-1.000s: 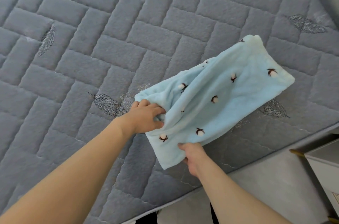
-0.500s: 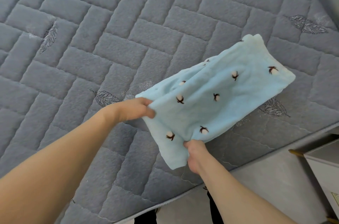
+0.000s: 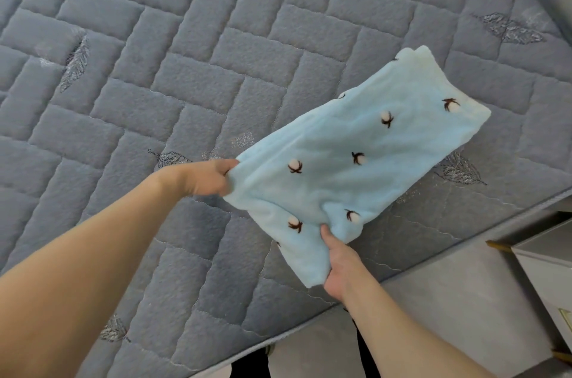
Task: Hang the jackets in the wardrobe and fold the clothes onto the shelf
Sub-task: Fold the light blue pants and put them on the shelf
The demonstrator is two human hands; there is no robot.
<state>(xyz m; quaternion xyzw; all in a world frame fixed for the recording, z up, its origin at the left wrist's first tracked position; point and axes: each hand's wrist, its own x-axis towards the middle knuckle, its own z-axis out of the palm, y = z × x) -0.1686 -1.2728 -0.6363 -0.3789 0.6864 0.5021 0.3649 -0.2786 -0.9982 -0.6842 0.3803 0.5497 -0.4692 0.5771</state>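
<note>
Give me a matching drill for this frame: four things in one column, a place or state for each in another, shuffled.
Things:
1. left hand
2. right hand
3. blue cloth
4. white cabinet

States:
A. far end resting on the grey bed cover
B. stands on the floor beside the bed
C. grips the cloth's left corner
D. grips the cloth's near edge

Pairs: 1-C, 2-D, 3-A, 4-B
</note>
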